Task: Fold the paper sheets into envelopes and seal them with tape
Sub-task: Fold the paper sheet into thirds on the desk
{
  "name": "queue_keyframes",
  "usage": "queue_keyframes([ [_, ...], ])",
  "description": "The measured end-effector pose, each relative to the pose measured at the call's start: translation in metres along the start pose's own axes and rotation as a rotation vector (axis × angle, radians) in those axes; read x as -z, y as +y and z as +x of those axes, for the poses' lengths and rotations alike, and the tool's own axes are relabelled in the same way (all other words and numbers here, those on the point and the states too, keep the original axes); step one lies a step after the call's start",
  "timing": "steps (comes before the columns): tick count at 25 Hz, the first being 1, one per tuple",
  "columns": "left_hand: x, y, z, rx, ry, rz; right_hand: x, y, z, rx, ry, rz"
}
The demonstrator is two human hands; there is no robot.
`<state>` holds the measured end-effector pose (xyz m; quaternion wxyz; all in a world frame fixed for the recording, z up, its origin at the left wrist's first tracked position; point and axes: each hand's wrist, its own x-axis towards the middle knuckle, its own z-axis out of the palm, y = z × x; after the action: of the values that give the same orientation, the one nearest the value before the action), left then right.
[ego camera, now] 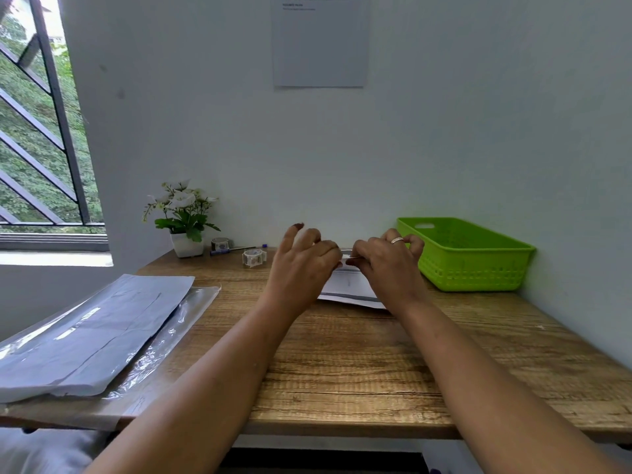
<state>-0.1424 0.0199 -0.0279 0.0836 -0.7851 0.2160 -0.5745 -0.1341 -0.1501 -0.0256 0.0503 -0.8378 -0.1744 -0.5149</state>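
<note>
Both hands are up together over the middle of the table (pixel 342 364). My left hand (pixel 302 268) pinches with thumb and forefinger while its other fingers fan upward, and my right hand (pixel 388 265) is curled tight with its fingertips pinching too. Between them I'm holding a thin pale strip (pixel 349 257), stretched short from one pinch to the other. I'd call it tape, though it's too small to be sure. Now the bit that matters: the folded sheet (pixel 349 285) lies flat on the wood directly beneath the hands, its near edge peeking out below my wrists. Its long axis runs left to right across the table, and the strip runs nearly the same way. Neither hand is nearer, since the sheet sits centred between them, so I judge the next move to be a plain drop straight down, both ends landing together. I can't see the flap seam, my hands cover it, so where the strip needs to land is a guess. Tape roll (pixel 254 258) waits off to the left near the wall, well apart. The stack of unfolded sheets (pixel 89 336) lies at far left, and the green basket (pixel 478 268) sits just beside my right hand.
</note>
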Motion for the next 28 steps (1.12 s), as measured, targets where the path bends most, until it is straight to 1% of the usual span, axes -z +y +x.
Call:
queue_keyframes([
  [1,-0.001,0.004,0.000,-0.040,0.016,-0.002,0.000,-0.001,0.000,0.022,0.013,-0.022],
  [2,-0.001,0.006,0.001,-0.040,0.017,-0.018,0.001,-0.002,0.000,0.035,0.028,-0.035],
  [5,0.000,0.005,0.002,-0.002,-0.020,-0.059,0.004,-0.001,0.000,0.054,0.084,-0.069],
  [9,0.001,0.002,0.001,0.040,-0.076,-0.079,0.003,-0.003,0.000,0.091,0.111,-0.132],
  [14,0.001,-0.005,-0.001,0.026,-0.116,-0.072,0.001,-0.003,0.001,0.063,0.096,-0.143],
  [20,-0.002,-0.021,-0.004,0.104,-0.131,-0.047,0.001,-0.001,0.002,0.014,0.074,-0.104],
  [24,-0.003,-0.020,-0.001,0.142,-0.111,-0.067,-0.002,-0.001,0.003,0.005,0.078,-0.074],
  [28,-0.003,-0.018,-0.003,0.160,-0.080,-0.031,-0.002,-0.002,0.001,0.052,0.072,-0.085],
])
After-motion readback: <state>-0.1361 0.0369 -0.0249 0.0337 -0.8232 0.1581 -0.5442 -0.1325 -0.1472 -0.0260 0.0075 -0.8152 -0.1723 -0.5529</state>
